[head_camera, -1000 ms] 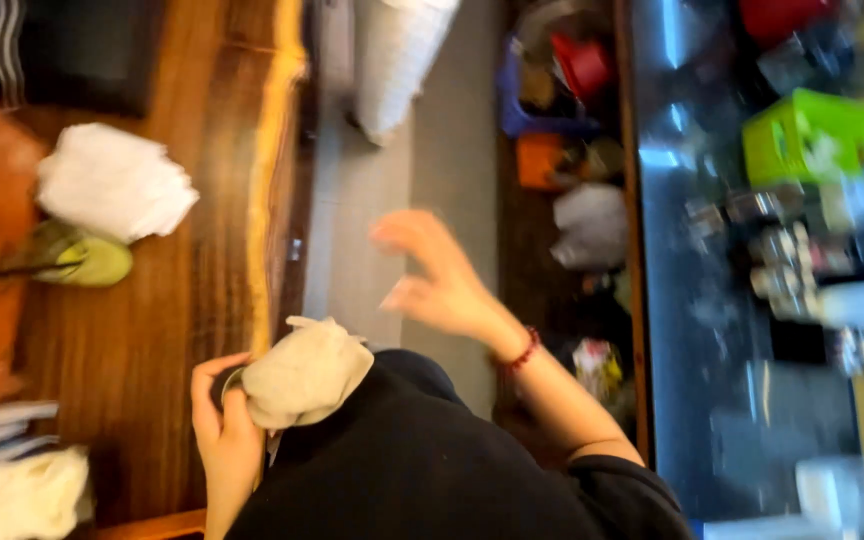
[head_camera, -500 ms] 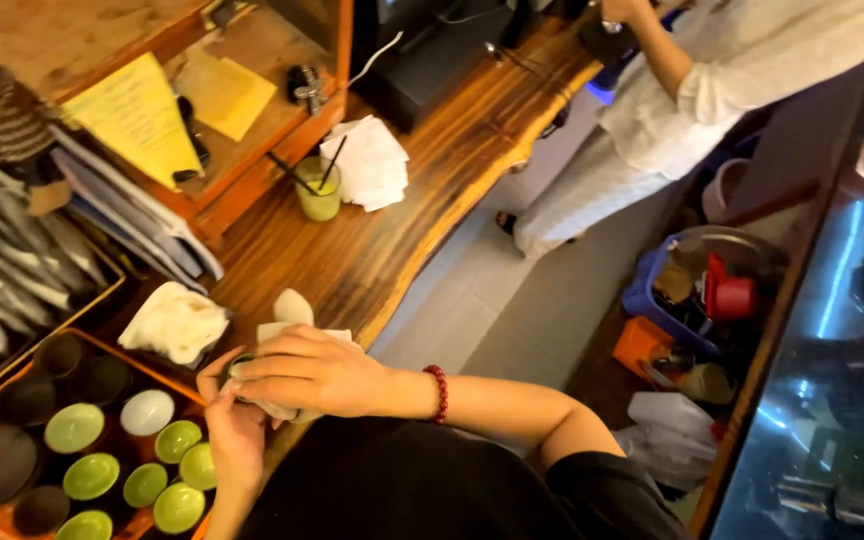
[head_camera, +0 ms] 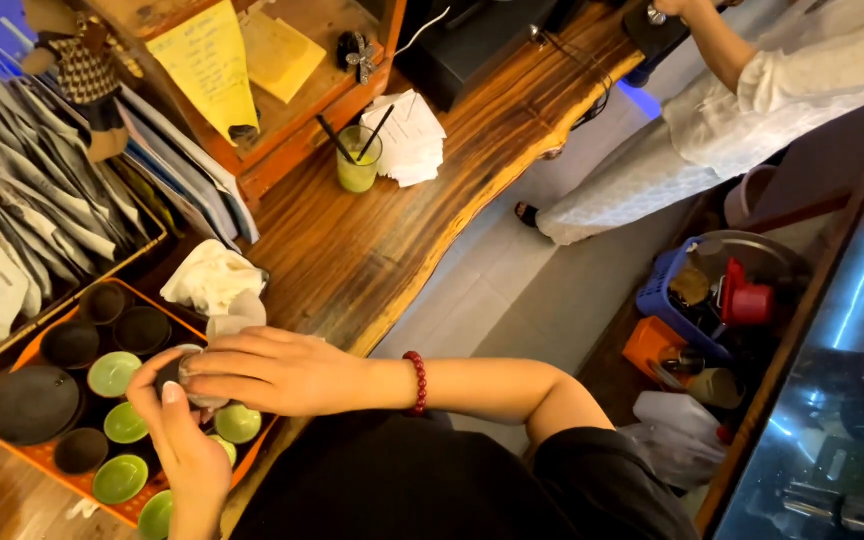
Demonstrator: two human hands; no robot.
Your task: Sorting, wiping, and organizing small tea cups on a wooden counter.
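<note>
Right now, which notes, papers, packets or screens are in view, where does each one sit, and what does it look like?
Yellow note: hangs on the wooden rack, top left; long sheet with handwriting.
Second yellow sheet: lies beside it on the rack; squarish.
White paper stack: on the counter, right of the green drink; fanned, lined.
Packets: filed in the rack, far left; flat, pale grey.
No screen is visible.
</note>
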